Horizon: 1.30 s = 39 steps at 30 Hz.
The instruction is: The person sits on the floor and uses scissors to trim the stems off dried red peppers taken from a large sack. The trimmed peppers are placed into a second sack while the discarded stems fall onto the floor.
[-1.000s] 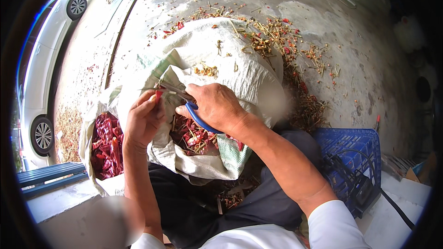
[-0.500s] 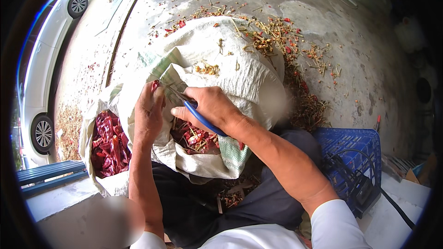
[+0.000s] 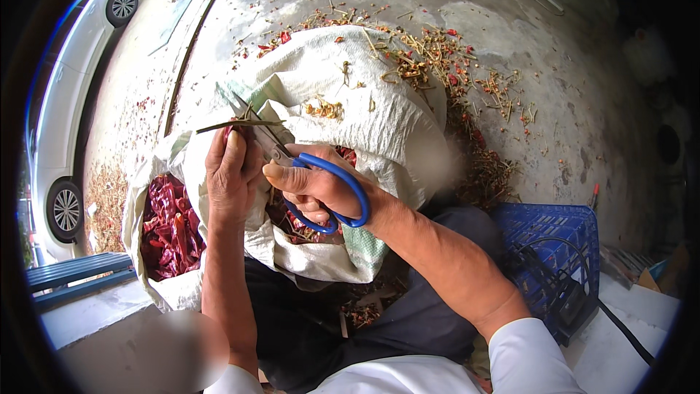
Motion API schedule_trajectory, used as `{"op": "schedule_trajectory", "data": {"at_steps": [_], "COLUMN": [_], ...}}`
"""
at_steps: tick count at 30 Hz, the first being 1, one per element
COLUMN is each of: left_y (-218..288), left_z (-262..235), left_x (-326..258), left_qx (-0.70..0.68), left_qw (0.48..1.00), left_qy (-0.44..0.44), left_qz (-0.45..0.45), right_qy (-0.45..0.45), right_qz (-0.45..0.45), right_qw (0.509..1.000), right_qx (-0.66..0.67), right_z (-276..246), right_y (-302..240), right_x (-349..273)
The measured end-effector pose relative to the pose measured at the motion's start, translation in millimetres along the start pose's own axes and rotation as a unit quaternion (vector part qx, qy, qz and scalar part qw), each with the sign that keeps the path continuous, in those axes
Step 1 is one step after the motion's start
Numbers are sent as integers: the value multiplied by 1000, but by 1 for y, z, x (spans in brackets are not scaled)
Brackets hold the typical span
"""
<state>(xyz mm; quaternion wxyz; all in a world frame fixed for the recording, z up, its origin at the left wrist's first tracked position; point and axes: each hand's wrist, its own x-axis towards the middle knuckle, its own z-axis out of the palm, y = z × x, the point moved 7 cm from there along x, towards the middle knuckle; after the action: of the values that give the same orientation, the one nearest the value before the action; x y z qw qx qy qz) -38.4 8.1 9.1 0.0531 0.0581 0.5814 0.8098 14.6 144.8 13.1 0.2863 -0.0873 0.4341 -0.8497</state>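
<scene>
My left hand (image 3: 232, 179) pinches a dried red chili (image 3: 230, 130), mostly hidden by the fingers, with brownish stems at its top. My right hand (image 3: 313, 188) grips scissors with blue handles (image 3: 361, 197). Their blades are spread and reach up to the stems just above my left fingertips. Beneath both hands lies a white woven sack (image 3: 321, 268), its mouth open on dried chilies with stems (image 3: 288, 219), partly covered by my right hand. At the left, a second white sack (image 3: 179, 293) holds dark red chilies (image 3: 173, 230).
Cut stems and chili bits (image 3: 452, 66) litter the concrete floor (image 3: 554, 109) beyond the large sack. A blue plastic crate (image 3: 558, 222) with a black cable and dark device (image 3: 569, 303) stands at the right. A white car (image 3: 69, 109) is at the far left.
The scissors have turned, so both blue loops now show, and their blades have spread around the stems. My right hand has shifted slightly down and left; stems now show above my left fingers.
</scene>
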Motion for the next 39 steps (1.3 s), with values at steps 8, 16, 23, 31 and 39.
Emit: {"op": "schedule_trajectory", "data": {"at_steps": [8, 16, 23, 31, 39], "left_y": [-23, -50, -131, -132, -57], "left_z": [-18, -37, -45, -55, -32], "left_x": [-17, 6, 18, 0, -2], "left_qx": [-2, 375, 698, 773, 513], "left_qw": [997, 914, 699, 569, 822], "left_qy": [19, 41, -154, -251, -114], "left_qz": [-80, -146, 17, -126, -219], "right_qy": [153, 265, 271, 281, 324], "right_qz": [-335, -213, -204, -186, -79], "right_qw": [888, 931, 918, 923, 941], "right_qx": [275, 135, 204, 187, 60], "right_z": [-95, -95, -101, -101, -99], "right_y": [-108, -66, -61, -58, -38], "right_x": [-13, 2, 0, -1, 0]}}
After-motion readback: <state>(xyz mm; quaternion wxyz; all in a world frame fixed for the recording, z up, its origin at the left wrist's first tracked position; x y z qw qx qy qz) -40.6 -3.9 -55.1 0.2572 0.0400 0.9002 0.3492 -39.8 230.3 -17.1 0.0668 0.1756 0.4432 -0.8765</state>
